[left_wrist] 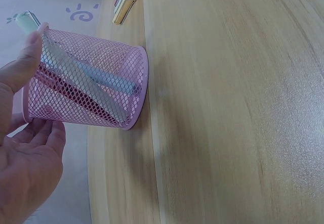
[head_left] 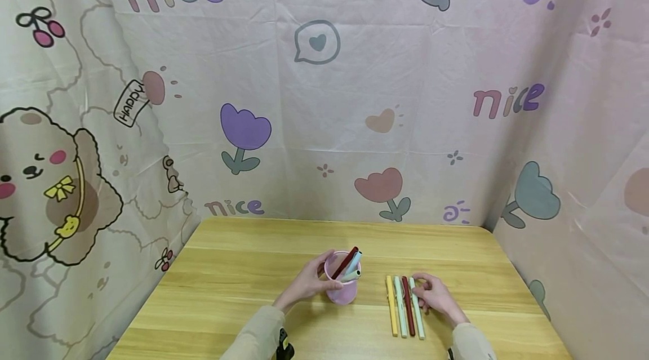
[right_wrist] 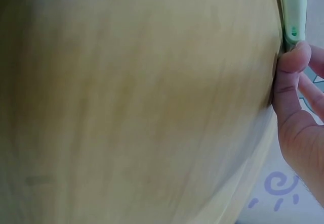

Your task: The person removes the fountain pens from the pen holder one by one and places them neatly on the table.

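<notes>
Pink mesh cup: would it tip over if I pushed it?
The pink mesh cup seems light, as its wall is full of little holes. Pushed near the top, it might tip, because the pens inside lean and poke above the rim. It's probably fairly stiff: it looks round where the left hand grips it.

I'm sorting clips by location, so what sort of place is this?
Probably an indoor tabletop corner, perhaps a makeshift filming nook. Cartoon-printed fabric surrounds a wood-grain table, on which are a pink mesh cup and a row of pens. Whether it's a home or studio isn't clear.
</notes>
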Motion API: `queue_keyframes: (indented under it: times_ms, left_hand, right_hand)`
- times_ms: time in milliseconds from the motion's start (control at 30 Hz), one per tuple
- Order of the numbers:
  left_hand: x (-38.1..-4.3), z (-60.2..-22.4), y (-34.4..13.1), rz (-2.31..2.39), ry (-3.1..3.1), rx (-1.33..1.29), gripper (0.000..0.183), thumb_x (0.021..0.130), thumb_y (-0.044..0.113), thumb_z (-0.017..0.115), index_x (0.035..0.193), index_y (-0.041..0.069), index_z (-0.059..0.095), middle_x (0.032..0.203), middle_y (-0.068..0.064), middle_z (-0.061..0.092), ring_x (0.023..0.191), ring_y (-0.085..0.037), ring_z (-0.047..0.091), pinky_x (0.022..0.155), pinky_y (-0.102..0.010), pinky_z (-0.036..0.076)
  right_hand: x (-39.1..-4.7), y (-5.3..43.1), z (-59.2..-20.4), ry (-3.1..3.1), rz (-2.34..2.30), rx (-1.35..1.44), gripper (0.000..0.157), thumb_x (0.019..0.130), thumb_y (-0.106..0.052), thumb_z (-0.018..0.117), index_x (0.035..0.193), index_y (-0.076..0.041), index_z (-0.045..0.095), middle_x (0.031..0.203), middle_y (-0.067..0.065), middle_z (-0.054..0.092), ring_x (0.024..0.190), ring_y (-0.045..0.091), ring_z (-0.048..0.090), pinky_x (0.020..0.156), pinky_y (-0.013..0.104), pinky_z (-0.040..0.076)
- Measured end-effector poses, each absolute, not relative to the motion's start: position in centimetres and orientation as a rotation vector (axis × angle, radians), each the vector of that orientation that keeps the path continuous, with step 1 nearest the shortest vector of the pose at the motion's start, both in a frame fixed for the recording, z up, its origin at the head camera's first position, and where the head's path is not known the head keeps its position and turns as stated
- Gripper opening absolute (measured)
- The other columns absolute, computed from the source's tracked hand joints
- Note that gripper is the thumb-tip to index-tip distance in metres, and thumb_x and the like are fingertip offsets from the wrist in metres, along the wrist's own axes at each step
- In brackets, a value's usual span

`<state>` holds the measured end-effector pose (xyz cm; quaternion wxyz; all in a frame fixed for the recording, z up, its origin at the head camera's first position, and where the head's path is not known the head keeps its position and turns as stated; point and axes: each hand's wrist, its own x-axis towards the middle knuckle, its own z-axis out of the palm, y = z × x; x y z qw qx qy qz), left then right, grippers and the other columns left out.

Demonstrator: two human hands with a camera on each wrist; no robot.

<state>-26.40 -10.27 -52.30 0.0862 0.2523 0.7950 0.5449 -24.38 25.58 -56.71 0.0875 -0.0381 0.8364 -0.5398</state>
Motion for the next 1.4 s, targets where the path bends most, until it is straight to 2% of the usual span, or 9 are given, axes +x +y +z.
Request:
queue_keyframes:
  times_ms: [633,867,1133,1267,1400]
  left_hand:
    - [-26.5,-52.4,-10.3,1.600,2.395,0.766,0.092,0.084,0.013,0.082,0.152,-0.014,0.025,0.156,-0.035,0.034,0.144,-0.051,0.038,0.119,-0.059,0.035]
    - [-26.5,-52.4,-10.2,1.613,2.395,0.761,0.093,0.083,0.012,0.082,0.152,-0.014,0.026,0.155,-0.036,0.034,0.143,-0.051,0.038,0.120,-0.059,0.034]
    - [-26.5,-52.5,-10.2,1.624,2.385,0.769,0.092,0.083,0.010,0.082,0.151,-0.016,0.025,0.155,-0.036,0.035,0.143,-0.051,0.038,0.120,-0.059,0.034]
    - [-26.5,-52.5,-10.2,1.624,2.387,0.771,0.092,0.083,0.009,0.082,0.151,-0.016,0.026,0.154,-0.037,0.035,0.143,-0.052,0.039,0.120,-0.059,0.034]
    - [-26.5,-52.4,-10.2,1.619,2.391,0.768,0.092,0.083,0.009,0.082,0.151,-0.015,0.027,0.154,-0.037,0.036,0.143,-0.052,0.039,0.119,-0.060,0.034]
  right_hand:
    - [-24.1,25.0,-56.4,2.548,-1.597,-0.046,0.050,0.094,-0.003,0.062,0.137,0.015,0.045,0.075,0.004,0.054,0.054,0.010,0.051,0.044,0.020,0.049]
    - [-23.9,24.2,-55.9,2.646,-1.598,0.065,0.039,0.092,-0.004,0.065,0.128,0.010,0.056,0.080,0.005,0.052,0.055,0.011,0.051,0.045,0.018,0.046]
    - [-24.0,23.2,-54.9,2.780,-1.563,-0.025,0.029,0.090,-0.005,0.067,0.117,0.008,0.063,0.087,0.009,0.057,0.066,0.007,0.051,0.055,0.018,0.047]
    - [-23.9,22.3,-54.0,2.750,-1.604,0.005,0.027,0.090,-0.004,0.069,0.116,0.005,0.066,0.089,0.008,0.059,0.064,0.007,0.051,0.056,0.017,0.047]
    - [-23.8,21.5,-53.2,2.720,-1.652,-0.029,0.028,0.091,-0.003,0.068,0.117,0.006,0.065,0.090,0.010,0.059,0.058,0.005,0.048,0.051,0.016,0.043]
